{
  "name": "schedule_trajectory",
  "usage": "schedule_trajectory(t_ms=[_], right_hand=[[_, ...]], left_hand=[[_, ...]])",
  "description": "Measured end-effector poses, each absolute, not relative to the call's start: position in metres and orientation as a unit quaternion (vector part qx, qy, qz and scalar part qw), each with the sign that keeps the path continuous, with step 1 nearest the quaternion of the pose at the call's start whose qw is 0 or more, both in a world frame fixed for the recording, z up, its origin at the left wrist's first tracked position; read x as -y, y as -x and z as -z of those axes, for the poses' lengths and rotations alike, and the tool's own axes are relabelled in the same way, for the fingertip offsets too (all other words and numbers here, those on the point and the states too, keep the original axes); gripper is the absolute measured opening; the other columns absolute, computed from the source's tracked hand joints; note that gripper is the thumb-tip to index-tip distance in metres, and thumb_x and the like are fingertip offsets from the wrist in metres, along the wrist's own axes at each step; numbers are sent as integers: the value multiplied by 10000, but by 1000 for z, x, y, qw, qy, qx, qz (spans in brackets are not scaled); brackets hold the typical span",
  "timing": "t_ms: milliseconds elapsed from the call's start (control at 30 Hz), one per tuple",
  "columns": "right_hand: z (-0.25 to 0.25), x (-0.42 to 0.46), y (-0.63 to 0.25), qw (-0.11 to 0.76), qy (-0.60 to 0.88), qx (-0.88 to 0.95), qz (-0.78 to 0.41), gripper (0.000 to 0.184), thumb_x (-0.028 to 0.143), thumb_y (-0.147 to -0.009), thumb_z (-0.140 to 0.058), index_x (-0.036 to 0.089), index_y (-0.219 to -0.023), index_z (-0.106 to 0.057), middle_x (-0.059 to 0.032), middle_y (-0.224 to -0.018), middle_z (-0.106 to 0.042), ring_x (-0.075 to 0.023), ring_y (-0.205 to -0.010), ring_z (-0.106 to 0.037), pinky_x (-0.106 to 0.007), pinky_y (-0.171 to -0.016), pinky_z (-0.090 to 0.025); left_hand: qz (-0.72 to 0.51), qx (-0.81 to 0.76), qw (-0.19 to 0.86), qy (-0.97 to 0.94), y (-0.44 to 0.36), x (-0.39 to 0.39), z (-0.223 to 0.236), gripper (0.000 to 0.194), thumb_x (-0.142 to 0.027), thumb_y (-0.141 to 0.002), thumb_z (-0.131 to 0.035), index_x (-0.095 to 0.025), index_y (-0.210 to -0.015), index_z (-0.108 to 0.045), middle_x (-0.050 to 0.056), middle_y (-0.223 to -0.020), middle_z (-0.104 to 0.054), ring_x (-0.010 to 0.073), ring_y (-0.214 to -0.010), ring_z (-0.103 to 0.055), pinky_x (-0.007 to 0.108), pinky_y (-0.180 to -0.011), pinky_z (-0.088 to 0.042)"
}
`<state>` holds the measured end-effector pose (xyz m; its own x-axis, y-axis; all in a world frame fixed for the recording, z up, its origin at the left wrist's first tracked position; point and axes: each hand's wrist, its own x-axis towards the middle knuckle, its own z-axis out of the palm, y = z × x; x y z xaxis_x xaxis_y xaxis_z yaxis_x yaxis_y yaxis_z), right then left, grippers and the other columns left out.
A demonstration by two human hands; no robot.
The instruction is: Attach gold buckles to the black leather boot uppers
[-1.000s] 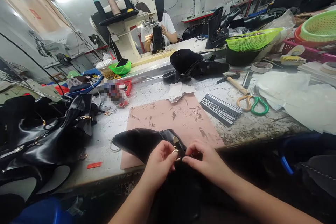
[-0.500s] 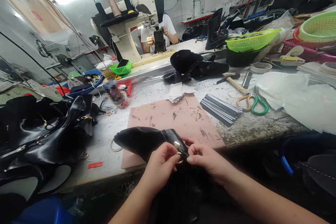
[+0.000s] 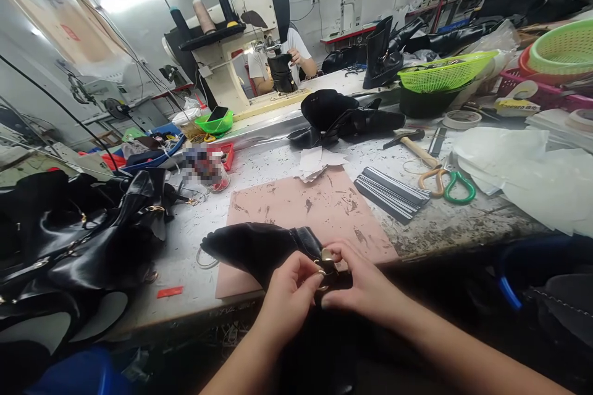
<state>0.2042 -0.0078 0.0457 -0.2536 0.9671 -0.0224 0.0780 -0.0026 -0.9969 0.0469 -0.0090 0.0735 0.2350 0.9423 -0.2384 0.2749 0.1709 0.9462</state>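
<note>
A black leather boot upper [image 3: 252, 250] lies at the near edge of the pink cutting mat [image 3: 306, 207], its strap end toward me. My left hand [image 3: 290, 299] pinches a gold metal ring [image 3: 322, 271] at the strap. My right hand [image 3: 359, 281] pinches the black strap and its gold buckle [image 3: 327, 254] from the other side. Both hands' fingertips meet over the hardware, just past the table's front edge.
A pile of black leather uppers [image 3: 78, 241] fills the left. Black strips [image 3: 389, 191], green-handled scissors [image 3: 447, 184], a hammer [image 3: 410, 142] and white sheets [image 3: 528, 176] lie to the right. Green baskets [image 3: 445, 71] stand behind. Across the table a person [image 3: 282, 62] works at a sewing machine [image 3: 231, 43].
The buckle and ring have shifted slightly right and toward me. My right fingers have closed over the strap end, and my left fingers have moved under the ring.
</note>
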Motion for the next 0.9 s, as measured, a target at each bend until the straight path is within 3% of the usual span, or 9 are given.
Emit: schedule_trajectory(t_ms=[67, 133, 200, 467, 633, 800, 900], right_hand=[[-50, 3, -209, 390, 415, 592, -571, 361, 324, -617, -722, 220, -910, -539, -34, -986, -493, -201, -896, -480, -330, -804, -395], [-54, -2, -213, 377, 384, 594, -598, 207, 380, -739, -591, 202, -836, -549, -32, -893, -497, -187, -829, -480, -329, -769, -396], [-56, -4, -215, 364, 370, 603, -606, 182, 374, -781, -523, 194, -754, -529, -25, -824, -489, -183, -795, -472, -330, -747, -385], [-58, -16, -220, 336, 316, 589, -664, 237, 401, -738, -580, 183, -666, -522, -3, -794, -460, -164, -760, -437, -304, -728, -339], [-56, -26, -218, 315, 265, 507, -757, 306, 439, -613, -711, 164, -616, -575, 2, -844, -458, -138, -734, -434, -272, -700, -342], [-50, -26, -205, 361, 286, 454, -763, 341, 441, -585, -736, 177, -590, -521, 30, -749, -459, -114, -667, -434, -258, -663, -359], [-51, -21, -202, 388, 332, 466, -722, 277, 410, -605, -722, 186, -647, -564, 21, -743, -513, -137, -715, -480, -277, -706, -384]], left_hand=[[-310, -538, 548, -561, -46, 9, -74, 135, -253, -748, -582, -162, -700, -494, -35, -605, -497, 79, -499, -450, 184, -449, -368], [-313, -538, 553, -554, -44, 9, -75, 154, -266, -748, -589, -161, -695, -490, -37, -594, -496, 76, -491, -447, 181, -441, -366], [-314, -537, 557, -550, -44, 9, -76, 163, -273, -748, -591, -159, -694, -488, -36, -596, -498, 74, -493, -451, 178, -442, -372], [-307, -548, 568, -531, -43, 8, -80, 187, -294, -733, -600, -154, -688, -484, -39, -609, -523, 58, -440, -459, 182, -434, -371], [-303, -546, 567, -537, -44, 7, -75, 190, -311, -746, -582, -163, -708, -469, -45, -601, -511, 62, -438, -453, 181, -430, -364], [-297, -552, 492, -604, -45, 8, -69, 150, -316, -832, -487, -181, -774, -460, -50, -581, -493, 72, -444, -446, 185, -439, -353], [-288, -545, 503, -605, -43, 9, -67, 152, -321, -842, -472, -185, -778, -450, -48, -582, -484, 72, -441, -438, 182, -429, -343]])
